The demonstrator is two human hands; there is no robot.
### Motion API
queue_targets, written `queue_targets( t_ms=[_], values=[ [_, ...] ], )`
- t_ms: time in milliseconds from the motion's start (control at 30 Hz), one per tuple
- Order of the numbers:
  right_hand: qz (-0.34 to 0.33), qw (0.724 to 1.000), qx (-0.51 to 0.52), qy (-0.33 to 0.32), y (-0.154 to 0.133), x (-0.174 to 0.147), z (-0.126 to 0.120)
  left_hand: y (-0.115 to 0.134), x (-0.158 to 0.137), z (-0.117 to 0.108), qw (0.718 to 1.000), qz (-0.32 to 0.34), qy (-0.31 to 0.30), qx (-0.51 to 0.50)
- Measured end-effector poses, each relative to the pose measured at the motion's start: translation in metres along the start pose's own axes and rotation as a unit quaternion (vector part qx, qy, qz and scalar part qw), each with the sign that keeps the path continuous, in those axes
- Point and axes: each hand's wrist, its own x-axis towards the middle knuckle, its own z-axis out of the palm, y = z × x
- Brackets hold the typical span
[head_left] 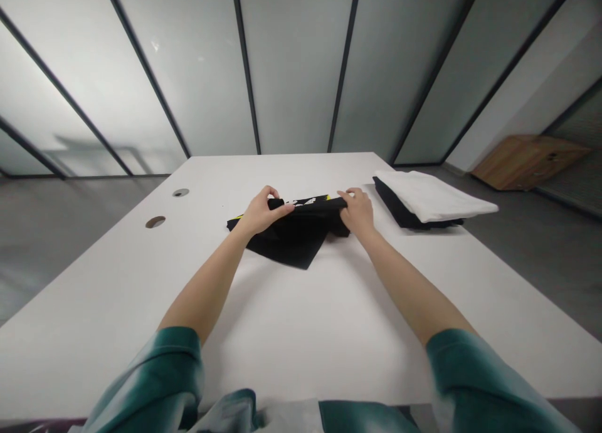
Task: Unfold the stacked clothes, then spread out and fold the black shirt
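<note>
Black cloth [294,235] with a yellow and white print along its far edge lies partly folded on the white table [301,320], and everything else in the head view can be placed from it. At its left end the left hand [262,212] is closed on the upper fold, fingers curled over the top edge and thumb apparently tucked beneath, so the cloth's edge sits inside the pinch and not under the palm. At its right end the right hand [358,211] is closed on the same fold in the same way, knuckles toward the camera. Both hands hold the far, upper layer, probably to keep that edge taut and straight between them, while the lower layer spreads toward the person and ends in a loose point on the tabletop (one corner hangs out unevenly at the near side). Most of the cloth therefore lies between and just nearer than the two grips, flat on the table. To the right of the cloth, apart from it, sits a stack of folded clothes [426,200], a white piece on top of a black one. To the left of the cloth, well apart, two round holes [155,222] are cut into the table surface. Beyond it stand frosted glass wall panels [291,63].
</note>
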Motion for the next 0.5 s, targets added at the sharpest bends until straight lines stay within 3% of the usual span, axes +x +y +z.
queue_targets(
  t_ms=[33, 100, 167, 267, 367, 433, 500],
  values=[
    [0.024, 0.999, 0.035, 0.000, 0.002, 0.008, -0.005, 0.001, 0.001, -0.008, 0.997, -0.006, -0.033, 0.066],
    [0.080, 0.985, 0.141, -0.061, -0.003, 0.023, -0.011, 0.002, 0.003, -0.014, 0.980, -0.034, -0.099, 0.171],
    [0.124, 0.942, 0.274, -0.149, -0.024, 0.033, -0.010, 0.002, 0.008, -0.007, 0.973, -0.047, -0.118, 0.193],
    [0.106, 0.873, 0.435, -0.194, -0.075, 0.033, -0.006, 0.005, 0.017, 0.018, 0.996, 0.030, -0.071, 0.045],
    [0.033, 0.855, 0.467, -0.222, -0.116, 0.021, -0.010, 0.008, 0.019, 0.036, 0.984, 0.099, -0.061, -0.135],
    [0.004, 0.847, 0.456, -0.273, -0.120, 0.013, -0.020, 0.005, 0.014, 0.031, 0.975, 0.065, -0.078, -0.196],
    [-0.005, 0.842, 0.449, -0.299, -0.104, 0.007, -0.030, -0.005, 0.002, 0.009, 0.973, -0.021, -0.067, -0.221]
  ],
)
